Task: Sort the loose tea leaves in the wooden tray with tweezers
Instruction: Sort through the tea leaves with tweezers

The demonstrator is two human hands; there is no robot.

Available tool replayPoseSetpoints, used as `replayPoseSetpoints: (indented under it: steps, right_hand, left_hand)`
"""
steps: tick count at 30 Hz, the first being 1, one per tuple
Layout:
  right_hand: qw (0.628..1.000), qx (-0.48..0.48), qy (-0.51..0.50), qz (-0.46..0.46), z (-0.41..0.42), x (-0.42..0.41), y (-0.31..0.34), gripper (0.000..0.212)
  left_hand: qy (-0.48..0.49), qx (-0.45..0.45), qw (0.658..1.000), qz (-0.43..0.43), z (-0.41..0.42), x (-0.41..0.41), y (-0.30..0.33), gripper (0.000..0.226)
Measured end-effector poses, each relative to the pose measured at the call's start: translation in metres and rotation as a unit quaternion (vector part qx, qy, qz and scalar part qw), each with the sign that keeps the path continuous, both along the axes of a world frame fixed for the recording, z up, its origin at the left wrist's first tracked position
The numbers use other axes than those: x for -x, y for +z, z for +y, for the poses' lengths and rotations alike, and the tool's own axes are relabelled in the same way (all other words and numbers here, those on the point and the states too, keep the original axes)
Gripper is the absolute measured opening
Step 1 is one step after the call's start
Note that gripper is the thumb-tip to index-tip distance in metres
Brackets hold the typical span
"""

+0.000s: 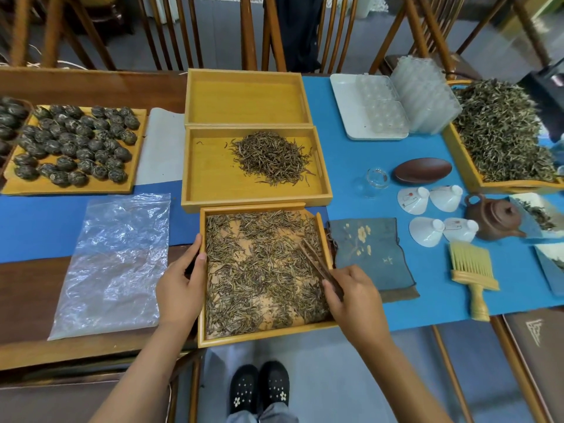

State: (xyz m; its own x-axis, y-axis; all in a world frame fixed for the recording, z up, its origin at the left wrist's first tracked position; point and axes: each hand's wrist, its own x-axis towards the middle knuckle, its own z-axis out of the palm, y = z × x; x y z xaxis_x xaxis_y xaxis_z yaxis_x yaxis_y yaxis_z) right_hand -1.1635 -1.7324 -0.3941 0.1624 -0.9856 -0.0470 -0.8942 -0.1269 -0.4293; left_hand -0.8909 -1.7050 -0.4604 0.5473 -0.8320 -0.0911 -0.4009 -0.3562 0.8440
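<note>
While the near wooden tray (326, 248) overhung the bench's front edge, I logged the following.

Item one: loose tea leaves (259, 270), thin, dry, brown-green, spread in a shallow uneven layer across that tray's pale floor, bare wood showing in patches. A layer that thin, I judged, let single leaves be singled out.

Item two: left hand (180, 288), set against the tray's left wall, thumb hooked over the rim, remaining fingers closed around the outside. Its purpose, I judged, was to steady a tray only partly supported.

Item three: right hand (351, 294), at the tray's right side, its fingers (331, 293) pinched shut on the rear end of dark wooden tweezers (320, 267). These ran up and leftward, tips low among the leaves near the right wall. Whether the tips held a leaf I could not tell.

Item four: second yellow wooden tray (256, 199), just beyond the first, holding a compact heap of leaves (271, 158) toward its right half; probably the destination for picked leaves, placed within a short reach.

Item five: third tray (247, 76) beyond that, nothing in it.

Item six: clear plastic bag (113, 264) lying flat left of the working tray; folded grey cloth with flower print (370, 254) touching its right wall.

Position summary: leaves lay directly under and left of the tweezer tips, with most of the layer between the two hands.
</note>
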Motion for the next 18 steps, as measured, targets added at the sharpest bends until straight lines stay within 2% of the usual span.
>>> replayPoseSetpoints:
  steps: [9,14,18]
  right_hand:
    - [0.999,-0.029,0.006,0.033,0.025,0.012,0.005,0.012]
    - [0.999,-0.022,0.041,-0.012,0.024,-0.004,0.009,0.010]
    - [0.995,-0.009,0.097,-0.027,0.017,-0.038,0.004,0.018]
  left_hand:
    - [-0.002,0.000,1.000,0.007,0.001,0.002,-0.001,0.035]
    - [-0.005,-0.002,1.000,0.003,0.000,0.001,-0.002,0.035]
    - [-0.008,0.005,1.000,0.003,-0.001,0.003,-0.002,0.035]
